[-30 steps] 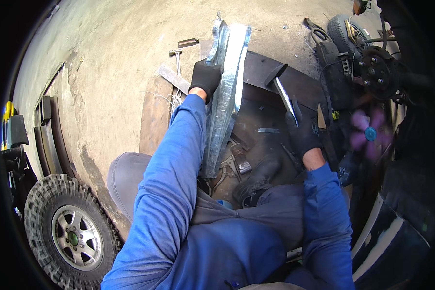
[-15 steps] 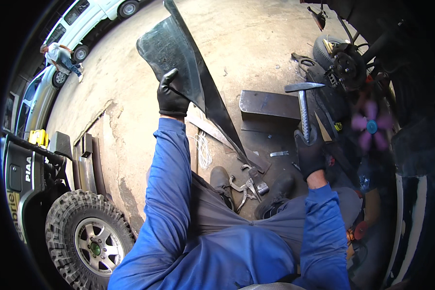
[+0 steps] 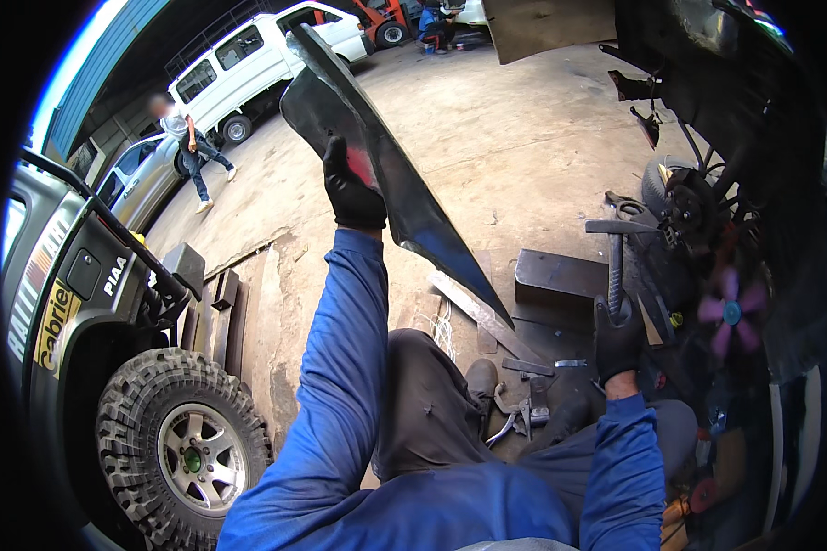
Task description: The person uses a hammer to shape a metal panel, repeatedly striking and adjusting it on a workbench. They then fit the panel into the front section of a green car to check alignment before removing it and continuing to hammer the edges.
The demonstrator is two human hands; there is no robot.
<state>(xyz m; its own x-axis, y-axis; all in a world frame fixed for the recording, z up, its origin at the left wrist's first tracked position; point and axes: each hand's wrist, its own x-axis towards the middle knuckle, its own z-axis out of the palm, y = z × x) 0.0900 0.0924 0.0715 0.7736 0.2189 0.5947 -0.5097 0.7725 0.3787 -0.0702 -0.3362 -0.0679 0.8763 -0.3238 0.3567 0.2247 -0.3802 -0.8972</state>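
My left hand point(image 3: 354, 184), in a black glove, grips a long, tapering dark sheet-metal panel point(image 3: 427, 239), held raised and slanted, with a red patch beside my fingers. My right hand point(image 3: 619, 335), also gloved, is closed round the handle of a hammer point(image 3: 615, 266), its head up, beside a dark metal box-like piece point(image 3: 560, 280). Below the panel lie a long flat bar point(image 3: 473, 308), a coil of pale wire point(image 3: 441, 326) and short metal strips point(image 3: 570, 363). Locking pliers point(image 3: 515, 413) lie between my feet.
A dark off-road vehicle point(image 3: 55, 294) with a knobby tyre point(image 3: 129, 432) stands left. At right are an exposed hub point(image 3: 685, 202) and a purple fan point(image 3: 731, 313). A person point(image 3: 193, 151) walks past a white van point(image 3: 248, 64) and silver car point(image 3: 142, 184); another crouches point(image 3: 436, 32) near an orange forklift point(image 3: 368, 14).
The view has tilted up, bringing more of the yard into sight. My left hand has raised and turned the panel from its shiny face to a dark one. The walking person has moved right.
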